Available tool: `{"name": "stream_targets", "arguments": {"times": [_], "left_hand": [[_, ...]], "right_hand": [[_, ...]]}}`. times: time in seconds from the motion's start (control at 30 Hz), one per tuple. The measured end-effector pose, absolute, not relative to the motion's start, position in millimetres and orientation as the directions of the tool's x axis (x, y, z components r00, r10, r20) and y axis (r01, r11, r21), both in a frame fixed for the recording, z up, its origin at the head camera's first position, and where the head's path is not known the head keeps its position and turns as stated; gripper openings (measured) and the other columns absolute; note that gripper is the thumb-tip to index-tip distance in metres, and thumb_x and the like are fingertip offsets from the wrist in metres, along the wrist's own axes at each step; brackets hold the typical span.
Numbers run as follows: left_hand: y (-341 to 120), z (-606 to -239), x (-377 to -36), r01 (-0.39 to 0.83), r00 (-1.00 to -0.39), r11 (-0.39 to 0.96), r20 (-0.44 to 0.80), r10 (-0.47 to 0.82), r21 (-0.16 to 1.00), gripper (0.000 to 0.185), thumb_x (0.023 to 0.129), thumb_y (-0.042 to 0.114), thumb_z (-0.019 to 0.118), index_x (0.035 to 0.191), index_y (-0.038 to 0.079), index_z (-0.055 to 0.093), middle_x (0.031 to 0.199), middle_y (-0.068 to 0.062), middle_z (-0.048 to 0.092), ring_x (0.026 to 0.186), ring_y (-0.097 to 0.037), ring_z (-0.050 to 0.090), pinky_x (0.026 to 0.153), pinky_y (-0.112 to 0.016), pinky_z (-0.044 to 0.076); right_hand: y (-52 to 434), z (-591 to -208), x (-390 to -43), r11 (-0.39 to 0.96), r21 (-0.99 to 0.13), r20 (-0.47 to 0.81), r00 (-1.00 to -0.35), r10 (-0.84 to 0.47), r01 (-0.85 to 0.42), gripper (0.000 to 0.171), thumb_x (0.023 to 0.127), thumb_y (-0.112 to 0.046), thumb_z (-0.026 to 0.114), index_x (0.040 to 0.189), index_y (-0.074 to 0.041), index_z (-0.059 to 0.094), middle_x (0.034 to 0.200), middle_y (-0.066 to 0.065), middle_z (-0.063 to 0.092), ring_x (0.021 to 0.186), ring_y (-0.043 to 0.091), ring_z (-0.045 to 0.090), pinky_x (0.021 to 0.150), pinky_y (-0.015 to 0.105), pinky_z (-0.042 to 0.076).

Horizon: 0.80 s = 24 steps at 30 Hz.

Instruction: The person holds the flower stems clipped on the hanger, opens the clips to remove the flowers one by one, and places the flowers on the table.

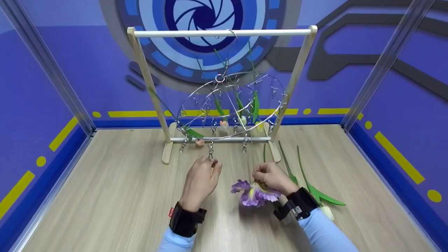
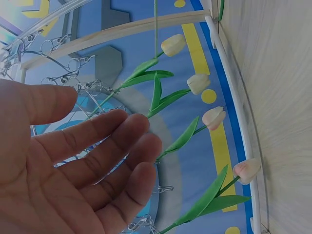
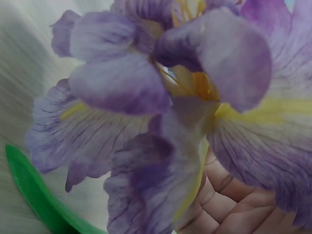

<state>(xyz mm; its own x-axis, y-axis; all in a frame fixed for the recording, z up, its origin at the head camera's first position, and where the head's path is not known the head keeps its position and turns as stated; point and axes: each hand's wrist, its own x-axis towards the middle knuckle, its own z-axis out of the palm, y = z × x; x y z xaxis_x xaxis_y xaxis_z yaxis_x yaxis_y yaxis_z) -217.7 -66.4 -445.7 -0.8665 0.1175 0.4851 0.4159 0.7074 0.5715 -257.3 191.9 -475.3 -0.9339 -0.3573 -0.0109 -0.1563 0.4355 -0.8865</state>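
Observation:
Purple iris (image 1: pixel 253 196), an artificial bloom with yellow streaks, hangs head-down from my right hand (image 1: pixel 274 177), whose fingers pinch it just behind the petals. In the right wrist view its petals (image 3: pixel 122 83) hide most of that hand. My left hand (image 1: pixel 201 180) is raised under the near rim of a round metal clip hanger (image 1: pixel 232 134), fingertips close below a dangling clip (image 1: pixel 210 150). The left wrist view shows that palm (image 2: pixel 53 180) with loosely bent fingers and nothing in them. Several tulips hang upside down from the hanger, including a pink tulip (image 2: pixel 246 170) and a yellowish tulip (image 2: pixel 174 45).
A wooden stand (image 1: pixel 295 70) with a white top bar (image 1: pixel 189 33) carries the hanger. Loose on the table (image 1: pixel 115 196), right of the iris, lie tulips, including a white tulip (image 1: pixel 327 212) with a long leaf (image 1: pixel 325 197). Blue printed panels (image 1: pixel 395 115) enclose the back and sides.

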Motion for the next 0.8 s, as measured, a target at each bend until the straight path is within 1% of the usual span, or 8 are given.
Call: {"name": "stream_targets", "arguments": {"times": [0.17,0.4,0.63,0.8], "left_hand": [[-65.6,-446.1,-217.8,0.419,-0.861,0.714,0.496,0.116,0.561,0.016,0.102,0.015,0.064,0.099,0.002,0.072,0.097,-0.011,0.071,0.091,-0.028,0.068,0.079,-0.044,0.056],[-66.3,-447.8,-218.5,0.416,-0.862,0.724,0.491,0.123,0.551,0.016,0.102,0.017,0.064,0.099,0.003,0.072,0.097,-0.012,0.071,0.091,-0.029,0.067,0.079,-0.044,0.056],[-66.2,-447.5,-219.3,0.399,-0.878,0.721,0.463,0.121,0.567,0.014,0.102,0.016,0.064,0.095,0.006,0.070,0.095,-0.010,0.070,0.090,-0.027,0.066,0.079,-0.043,0.056],[-66.3,-447.8,-219.7,0.403,-0.873,0.725,0.473,0.122,0.558,0.013,0.101,0.015,0.064,0.094,0.005,0.070,0.093,-0.010,0.069,0.087,-0.026,0.066,0.078,-0.042,0.055]], "right_hand": [[186.8,-479.3,-258.2,0.438,-0.893,-0.072,-0.930,-0.361,-0.101,0.014,0.096,-0.004,0.062,0.086,0.005,0.066,0.069,-0.002,0.056,0.057,0.009,0.046,0.049,0.019,0.036],[180.0,-485.8,-262.3,0.473,-0.881,-0.156,-0.928,-0.338,-0.024,0.010,0.091,-0.002,0.064,0.084,0.004,0.069,0.068,-0.003,0.056,0.057,0.006,0.046,0.049,0.017,0.035],[175.8,-493.0,-266.7,0.500,-0.866,-0.194,-0.920,-0.342,-0.003,0.010,0.090,0.000,0.064,0.083,0.004,0.068,0.067,-0.003,0.056,0.056,0.005,0.046,0.050,0.016,0.037],[175.3,-497.7,-269.7,0.516,-0.856,-0.188,-0.916,-0.354,-0.024,0.011,0.088,0.000,0.064,0.078,0.004,0.069,0.064,-0.003,0.055,0.056,0.007,0.048,0.051,0.018,0.039]]}}
